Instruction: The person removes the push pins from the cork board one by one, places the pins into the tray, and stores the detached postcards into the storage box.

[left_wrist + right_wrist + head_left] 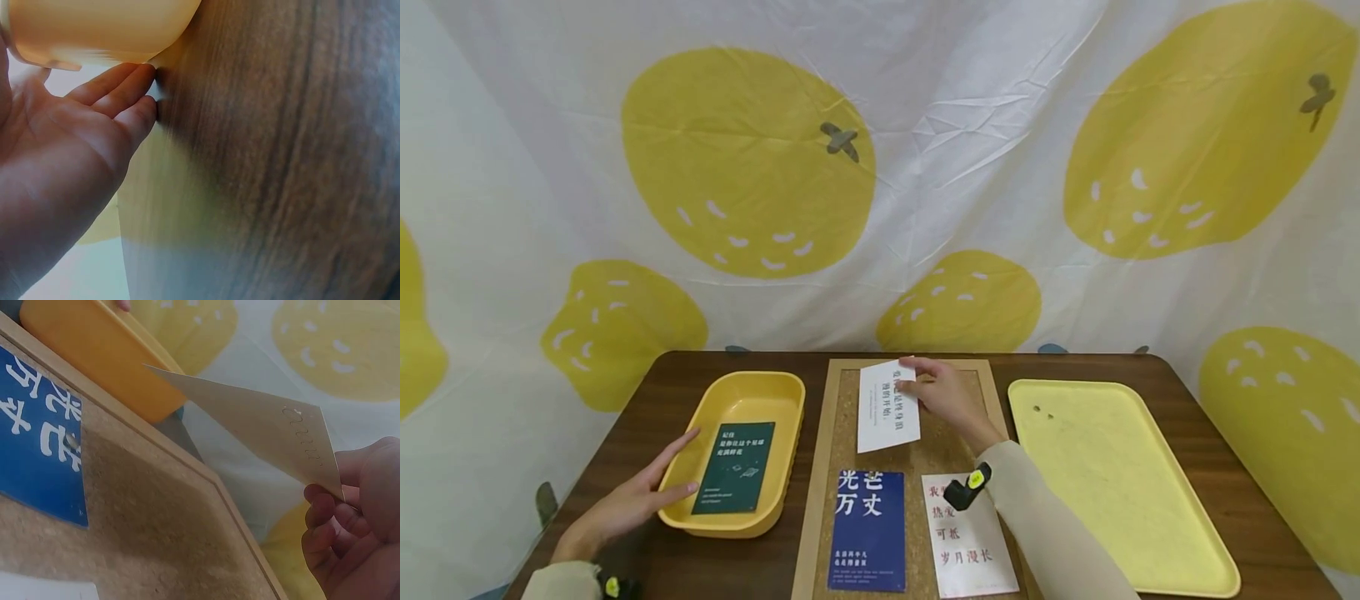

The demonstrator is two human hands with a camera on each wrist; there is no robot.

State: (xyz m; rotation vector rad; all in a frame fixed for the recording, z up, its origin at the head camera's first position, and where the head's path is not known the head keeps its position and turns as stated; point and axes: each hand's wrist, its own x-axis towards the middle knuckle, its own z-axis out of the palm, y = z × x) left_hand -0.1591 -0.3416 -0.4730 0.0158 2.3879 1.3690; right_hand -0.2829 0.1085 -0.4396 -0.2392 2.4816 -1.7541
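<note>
My right hand (943, 400) pinches a white card (880, 421) with dark printed characters by its right edge, held up over the far part of a wood-framed cork board (951, 450). In the right wrist view, thin wavy marks show on the card's other face. On the board's near half lie a blue card (867, 537) with white characters and a white card (970, 554) with red characters, partly behind my right wrist. My left hand (625, 504) rests against the left side of a yellow-orange tub (786, 483), fingers fairly straight, with the thumb and a fingertip at the rim.
A dark green card (735, 467) lies inside the tub. Right of the board, a pale yellow tray (1120, 483) holds two small dark pieces (1037, 408). All stand on a dark wooden table (640, 425). A curtain with a yellow fruit print (760, 167) hangs behind it.
</note>
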